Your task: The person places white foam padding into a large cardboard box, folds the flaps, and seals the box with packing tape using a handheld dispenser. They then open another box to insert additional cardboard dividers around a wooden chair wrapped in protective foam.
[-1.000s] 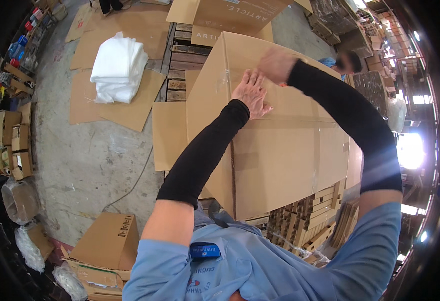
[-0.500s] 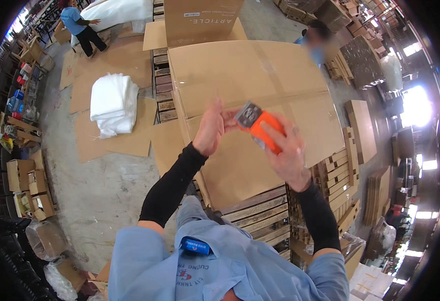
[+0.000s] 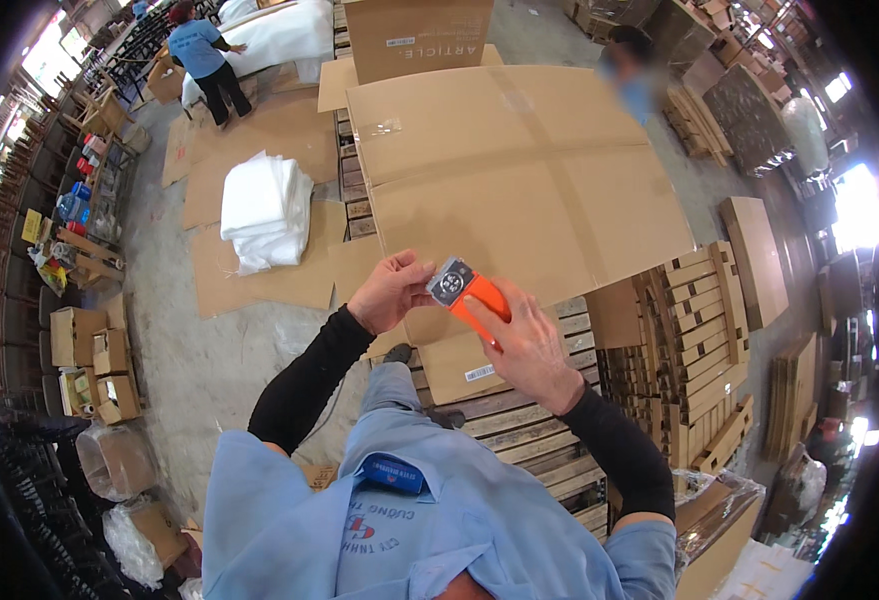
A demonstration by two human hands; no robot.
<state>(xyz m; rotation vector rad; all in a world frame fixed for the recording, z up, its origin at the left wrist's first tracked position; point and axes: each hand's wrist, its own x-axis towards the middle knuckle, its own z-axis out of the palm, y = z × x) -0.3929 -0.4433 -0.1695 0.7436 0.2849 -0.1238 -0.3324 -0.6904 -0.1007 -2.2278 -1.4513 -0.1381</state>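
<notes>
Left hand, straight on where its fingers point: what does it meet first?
Likely the grey-headed orange handheld tool gripped in the right hand. The left hand sits right beside its grey head; contact can't be told.

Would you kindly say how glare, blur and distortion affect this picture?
Head view: glare whites out the opening at right; the upper-right co-worker is blurred around the head; straight edges bend near the border; the orange tool looks fairly sharp.
</notes>
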